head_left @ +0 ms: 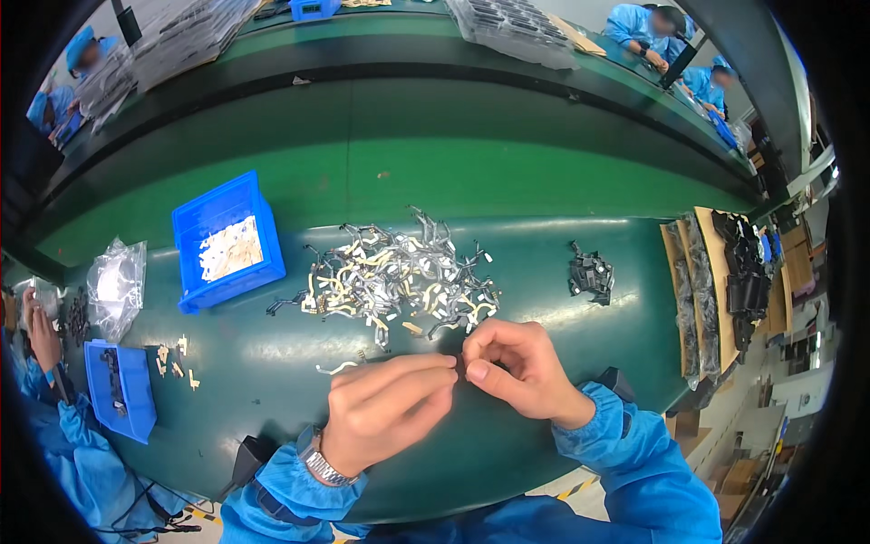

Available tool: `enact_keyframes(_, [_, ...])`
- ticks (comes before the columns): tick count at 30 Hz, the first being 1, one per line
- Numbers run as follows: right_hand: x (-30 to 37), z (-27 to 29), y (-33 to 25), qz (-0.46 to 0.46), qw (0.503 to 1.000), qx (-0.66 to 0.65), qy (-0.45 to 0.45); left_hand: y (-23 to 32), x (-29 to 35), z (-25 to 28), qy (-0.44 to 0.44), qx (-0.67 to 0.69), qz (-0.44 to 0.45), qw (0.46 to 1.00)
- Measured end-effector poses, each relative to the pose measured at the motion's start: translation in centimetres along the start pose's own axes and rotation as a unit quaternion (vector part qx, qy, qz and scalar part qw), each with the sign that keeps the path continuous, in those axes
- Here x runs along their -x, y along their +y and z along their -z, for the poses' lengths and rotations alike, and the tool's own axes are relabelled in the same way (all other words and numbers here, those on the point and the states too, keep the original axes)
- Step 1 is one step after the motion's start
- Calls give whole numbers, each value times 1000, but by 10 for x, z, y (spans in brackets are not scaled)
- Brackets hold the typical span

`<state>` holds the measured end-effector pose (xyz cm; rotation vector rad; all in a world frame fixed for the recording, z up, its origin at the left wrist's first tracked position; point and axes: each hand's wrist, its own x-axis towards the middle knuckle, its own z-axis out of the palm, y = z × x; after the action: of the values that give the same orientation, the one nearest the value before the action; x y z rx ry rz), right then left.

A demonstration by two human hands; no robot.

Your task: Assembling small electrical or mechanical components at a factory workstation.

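Note:
Near the front of the green table, my left hand and my right hand meet fingertip to fingertip. Both are closed in a pinch around a small dark piece, mostly covered by the fingers, so its kind is unclear. Just beyond them spreads a loose pile of short cable pieces in black, white and cream, with small connectors. One pale wire piece lies apart, beside my left hand. To the right of the pile sits a little heap of black plastic parts.
A blue bin with pale pieces stands at left; a smaller blue bin holds black parts. Small tan pieces and a clear plastic bag lie nearby. Cardboard-backed black parts stand right. A co-worker's hand shows far left.

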<state>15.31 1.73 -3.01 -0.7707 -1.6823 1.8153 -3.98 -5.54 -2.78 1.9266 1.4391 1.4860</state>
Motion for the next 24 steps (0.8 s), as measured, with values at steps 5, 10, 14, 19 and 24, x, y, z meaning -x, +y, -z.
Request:
enact_keyframes(5, [-1,-1,0,41,998,55,16,-4,1,-1,-4,11,-20,1000])
enact_keyframes(10, [-1,-3,2,43,997,56,32,-4,0,-2,-5,10,-18,1000])
enact_keyframes(14, [-2,-3,3,44,997,59,33,-4,-1,-2,-3,7,-21,1000])
enact_keyframes(19, [-3,-1,-1,61,991,113,43,1,-4,-3,18,31,-3,999])
enact_keyframes(24, [-7,2,-5,259,927,269,29,-2,4,0,26,197,116,973])
